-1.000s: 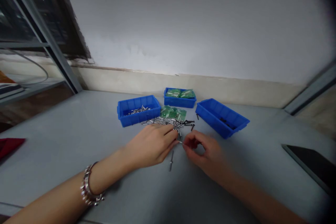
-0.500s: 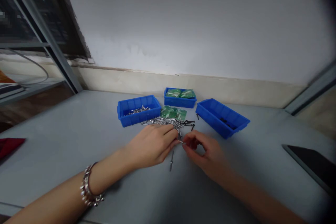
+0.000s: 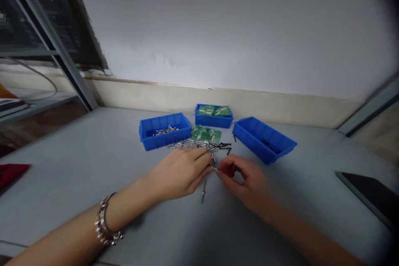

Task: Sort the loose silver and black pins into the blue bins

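Note:
My left hand (image 3: 183, 171) and my right hand (image 3: 245, 178) meet fingertip to fingertip over the grey table. A small silver blind rivet (image 3: 215, 169) spans the gap, pinched by both at its ends. On the table below lies another rivet (image 3: 203, 191), thin at one end and thicker at the other. Just beyond my left fingers spreads a pile of silver rivets (image 3: 190, 143), partly hidden by that hand. Several black screws (image 3: 225, 145) lie at the pile's right side. Behind it rest green printed packets (image 3: 205, 134).
A blue bin (image 3: 165, 138) with silver rivets stands at left. Another blue bin (image 3: 215, 121) at the back holds green packets. The right blue bin (image 3: 264, 137) has a few dark pieces. A dark flat device (image 3: 368, 195) lies far right, something red (image 3: 14, 172) far left.
My right hand has shifted very slightly, showing a little more of the rivet between the fingertips. Everything else looks the same.

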`<act>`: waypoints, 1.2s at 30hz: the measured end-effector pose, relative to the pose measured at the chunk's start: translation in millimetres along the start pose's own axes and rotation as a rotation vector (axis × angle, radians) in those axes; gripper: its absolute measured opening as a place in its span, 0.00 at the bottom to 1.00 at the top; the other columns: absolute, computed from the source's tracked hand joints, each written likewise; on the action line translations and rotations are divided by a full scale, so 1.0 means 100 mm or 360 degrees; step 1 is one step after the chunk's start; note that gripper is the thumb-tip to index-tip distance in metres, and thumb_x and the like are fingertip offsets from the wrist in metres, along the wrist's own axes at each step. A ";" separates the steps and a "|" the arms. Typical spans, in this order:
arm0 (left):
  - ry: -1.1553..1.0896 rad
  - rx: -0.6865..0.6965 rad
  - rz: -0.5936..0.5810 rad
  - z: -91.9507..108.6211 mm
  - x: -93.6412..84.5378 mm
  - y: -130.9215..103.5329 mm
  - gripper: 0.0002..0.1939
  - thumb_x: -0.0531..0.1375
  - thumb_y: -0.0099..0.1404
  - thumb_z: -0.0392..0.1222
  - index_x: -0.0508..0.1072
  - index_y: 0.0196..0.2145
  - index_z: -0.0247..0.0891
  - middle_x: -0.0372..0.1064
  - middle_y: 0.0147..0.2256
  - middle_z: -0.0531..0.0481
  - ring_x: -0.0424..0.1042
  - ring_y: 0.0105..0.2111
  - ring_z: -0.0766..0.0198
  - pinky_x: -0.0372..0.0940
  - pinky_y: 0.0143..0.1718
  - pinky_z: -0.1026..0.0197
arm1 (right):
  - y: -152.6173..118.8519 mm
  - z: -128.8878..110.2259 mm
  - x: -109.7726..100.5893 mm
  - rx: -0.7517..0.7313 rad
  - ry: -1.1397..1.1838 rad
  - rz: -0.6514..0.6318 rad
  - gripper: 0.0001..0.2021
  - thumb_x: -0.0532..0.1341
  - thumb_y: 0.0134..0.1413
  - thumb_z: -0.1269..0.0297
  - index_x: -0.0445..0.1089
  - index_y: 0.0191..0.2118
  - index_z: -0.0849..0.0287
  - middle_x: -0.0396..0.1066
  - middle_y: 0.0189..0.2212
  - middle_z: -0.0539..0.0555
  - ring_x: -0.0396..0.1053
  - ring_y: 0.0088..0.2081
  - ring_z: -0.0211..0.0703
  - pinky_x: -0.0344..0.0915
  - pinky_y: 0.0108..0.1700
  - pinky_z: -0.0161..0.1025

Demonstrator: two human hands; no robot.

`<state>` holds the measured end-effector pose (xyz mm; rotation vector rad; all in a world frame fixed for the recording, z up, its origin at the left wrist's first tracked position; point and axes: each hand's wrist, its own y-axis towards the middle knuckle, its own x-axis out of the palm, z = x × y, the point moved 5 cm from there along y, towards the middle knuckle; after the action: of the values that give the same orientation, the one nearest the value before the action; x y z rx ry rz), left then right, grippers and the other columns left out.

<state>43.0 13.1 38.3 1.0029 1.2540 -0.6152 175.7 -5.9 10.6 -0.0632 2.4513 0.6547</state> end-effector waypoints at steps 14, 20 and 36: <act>-0.0016 -0.0003 0.0001 0.01 0.03 -0.01 0.13 0.44 0.68 0.40 0.65 0.33 0.35 0.64 0.31 0.47 0.64 0.28 0.63 0.59 0.26 0.61 | -0.03 -0.03 0.03 -0.0132 -0.0200 0.0037 0.03 0.58 0.48 0.69 0.63 0.31 0.56 0.64 0.23 0.47 0.62 0.25 0.36 0.60 0.27 0.34; -0.0064 0.0007 -0.0035 0.03 0.07 -0.02 0.12 0.44 0.68 0.39 0.64 0.33 0.35 0.64 0.31 0.48 0.64 0.28 0.64 0.59 0.27 0.61 | -0.04 -0.09 0.04 -0.0285 -0.0324 -0.0001 0.02 0.57 0.53 0.69 0.65 0.32 0.57 0.65 0.26 0.51 0.64 0.30 0.40 0.61 0.31 0.36; 0.0033 -0.0145 0.0169 -0.12 0.08 0.00 0.12 0.43 0.69 0.38 0.64 0.36 0.35 0.64 0.31 0.48 0.64 0.27 0.64 0.57 0.25 0.62 | -0.03 0.00 -0.04 -0.0106 -0.0437 0.0161 0.06 0.52 0.58 0.63 0.64 0.33 0.56 0.66 0.26 0.50 0.66 0.30 0.41 0.61 0.29 0.36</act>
<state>39.2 24.7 31.0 0.9953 1.2275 -0.4628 179.7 -9.2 11.6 0.1178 2.1793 0.7368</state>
